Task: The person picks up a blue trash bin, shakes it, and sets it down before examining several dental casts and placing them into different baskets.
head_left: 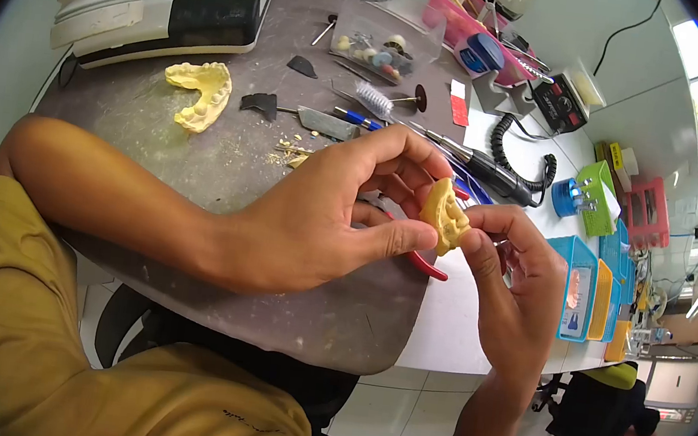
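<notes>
My left hand [323,215] and my right hand [524,281] hold a small yellow dental cast [442,216] between them, above the desk's right part. The left thumb and fingers pinch its left side. At its lower right, my right thumb and fingertips grip it. Its tooth side faces right, with part of it hidden by the fingers. Just below the cast, a red-handled tool [428,267] lies partly covered by my left hand. Another yellow dental cast [206,98], arch-shaped, rests on the grey desk mat [269,317] beyond my left forearm.
Dark scraps [260,105], a flat-bladed knife [328,124] and yellow crumbs lie near the left hand. Behind them are a handpiece [492,174] with coiled cord, a small brush [373,98] and a clear box [387,37]. Blue trays [579,287] stand right; a white machine [176,0] stands back left.
</notes>
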The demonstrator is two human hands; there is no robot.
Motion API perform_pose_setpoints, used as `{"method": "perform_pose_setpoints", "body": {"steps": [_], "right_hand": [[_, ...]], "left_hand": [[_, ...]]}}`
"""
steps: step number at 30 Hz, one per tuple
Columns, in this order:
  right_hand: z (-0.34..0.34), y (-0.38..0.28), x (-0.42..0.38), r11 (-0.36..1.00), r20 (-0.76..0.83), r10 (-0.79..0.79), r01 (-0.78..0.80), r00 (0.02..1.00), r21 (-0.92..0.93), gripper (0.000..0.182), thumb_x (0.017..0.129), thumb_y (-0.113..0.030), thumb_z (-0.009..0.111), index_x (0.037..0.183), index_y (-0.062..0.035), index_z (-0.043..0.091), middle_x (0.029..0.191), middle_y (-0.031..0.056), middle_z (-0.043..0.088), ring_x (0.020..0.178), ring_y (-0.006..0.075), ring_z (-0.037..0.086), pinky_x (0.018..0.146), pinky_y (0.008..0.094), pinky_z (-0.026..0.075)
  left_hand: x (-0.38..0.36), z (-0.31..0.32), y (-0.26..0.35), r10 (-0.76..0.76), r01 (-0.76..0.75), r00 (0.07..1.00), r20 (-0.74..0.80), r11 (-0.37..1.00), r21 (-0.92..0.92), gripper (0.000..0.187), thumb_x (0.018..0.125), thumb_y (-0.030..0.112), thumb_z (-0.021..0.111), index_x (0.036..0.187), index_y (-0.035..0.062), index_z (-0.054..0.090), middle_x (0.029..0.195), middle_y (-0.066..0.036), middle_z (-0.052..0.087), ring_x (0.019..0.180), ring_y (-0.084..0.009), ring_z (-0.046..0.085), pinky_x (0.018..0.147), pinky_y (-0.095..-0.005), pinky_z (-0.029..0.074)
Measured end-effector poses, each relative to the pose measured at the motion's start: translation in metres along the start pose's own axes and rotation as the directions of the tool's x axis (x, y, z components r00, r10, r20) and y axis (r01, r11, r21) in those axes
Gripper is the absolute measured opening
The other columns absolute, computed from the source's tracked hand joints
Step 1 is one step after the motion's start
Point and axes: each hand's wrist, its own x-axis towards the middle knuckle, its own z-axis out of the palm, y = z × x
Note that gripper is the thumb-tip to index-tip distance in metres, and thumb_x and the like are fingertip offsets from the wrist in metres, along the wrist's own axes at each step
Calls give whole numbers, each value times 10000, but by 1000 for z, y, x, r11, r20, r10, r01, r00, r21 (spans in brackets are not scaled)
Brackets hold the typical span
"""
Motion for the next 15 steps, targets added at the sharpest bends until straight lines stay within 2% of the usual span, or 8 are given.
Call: {"method": "perform_pose_setpoints", "body": {"steps": [5, 7, 10, 15], "right_hand": [[11, 10, -1, 993, 11, 31, -32, 999, 115, 170, 899, -165, 687, 977, -14, 698, 812, 21, 668, 661, 71, 505, 570, 223, 364], [17, 10, -1, 964, -49, 102, -86, 994, 251, 196, 896, -149, 692, 1035, -11, 698, 826, 9, 666, 677, 54, 501, 583, 210, 365], [16, 15, -4, 968, -35, 55, -45, 998, 247, 229, 891, -132, 696, 1082, -6, 690, 836, 7, 664, 689, 43, 501, 596, 199, 367], [14, 15, -5, 959, -7, 71, -66, 997, 275, 232, 895, -124, 689, 1097, -10, 692, 843, 17, 662, 693, 51, 512, 607, 199, 379]], "left_hand": [[4, -4, -8, -38, 38, 999, -25, 999, -3, 353, 923, 93, 652, 1224, 18, 483, 1120, -44, 569, 1056, -112, 562, 957, -286, 481], [5, -3, -8, -42, 41, 999, -24, 997, -69, 314, 938, 93, 630, 1210, 12, 495, 1096, -52, 595, 1033, -116, 581, 950, -290, 483], [5, -3, -8, -60, 59, 998, -17, 997, -54, 302, 942, 87, 623, 1206, 10, 498, 1114, -61, 598, 1043, -117, 582, 942, -288, 487], [5, -2, -7, -57, 56, 998, -9, 996, -67, 313, 939, 92, 628, 1210, 4, 499, 1107, -67, 603, 1033, -121, 587, 933, -289, 492]]}}
